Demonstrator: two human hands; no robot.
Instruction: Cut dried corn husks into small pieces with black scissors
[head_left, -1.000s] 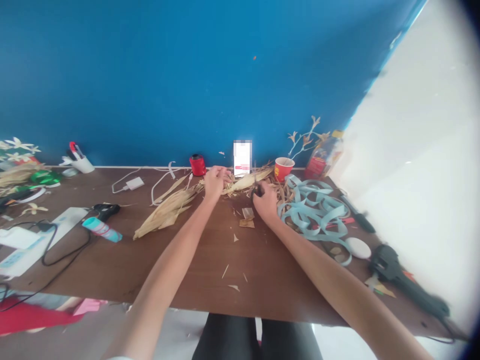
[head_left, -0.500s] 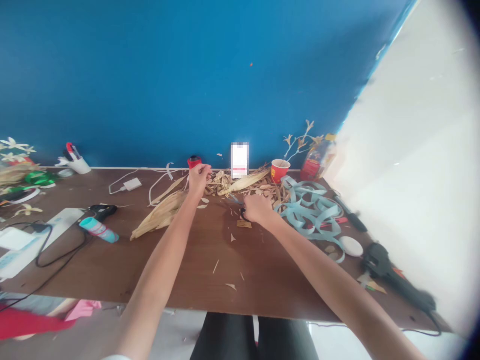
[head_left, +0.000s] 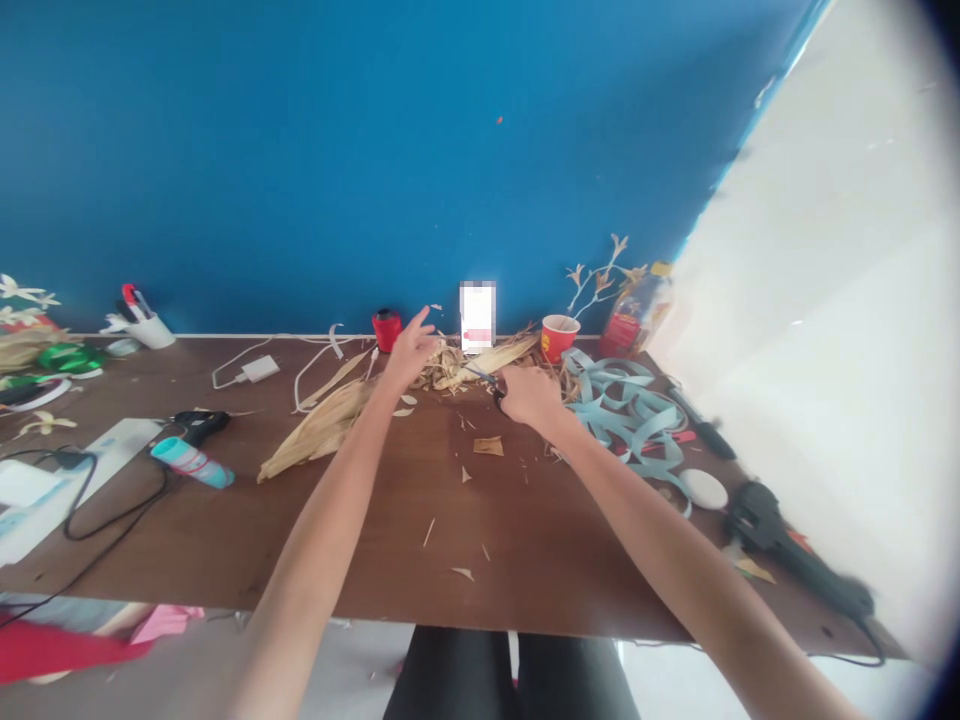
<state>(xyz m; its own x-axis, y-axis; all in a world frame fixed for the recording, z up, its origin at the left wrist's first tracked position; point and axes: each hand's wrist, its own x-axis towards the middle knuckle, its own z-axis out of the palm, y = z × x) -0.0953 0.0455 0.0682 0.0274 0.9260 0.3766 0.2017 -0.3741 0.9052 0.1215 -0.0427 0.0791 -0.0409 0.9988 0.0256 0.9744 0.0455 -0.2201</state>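
Observation:
My left hand [head_left: 414, 348] is open with its fingers stretched out, raised over the far edge of the table beside a red tin-like object [head_left: 386, 330]. I see nothing held in it. My right hand [head_left: 529, 395] is closed around the dark handles of a pair of scissors [head_left: 482, 374], whose blades point left toward a heap of dried corn husks [head_left: 499, 362]. A blurred-out bright phone-like screen [head_left: 478, 315] stands upright behind the heap. A small tan piece of husk [head_left: 488, 446] lies on the table in front of my right hand.
More husks [head_left: 315, 435] lie left of my left arm. A red paper cup [head_left: 559, 338] and pale blue ribbon [head_left: 626, 400] are on the right, with a glue gun [head_left: 795, 550] near the corner. A blue tube [head_left: 193, 462] and power strip [head_left: 90, 490] lie on the left.
My left hand has opened from a pinch and moved slightly right, uncovering the red object. My right hand with the scissors has shifted up and right, off the tan husk piece.

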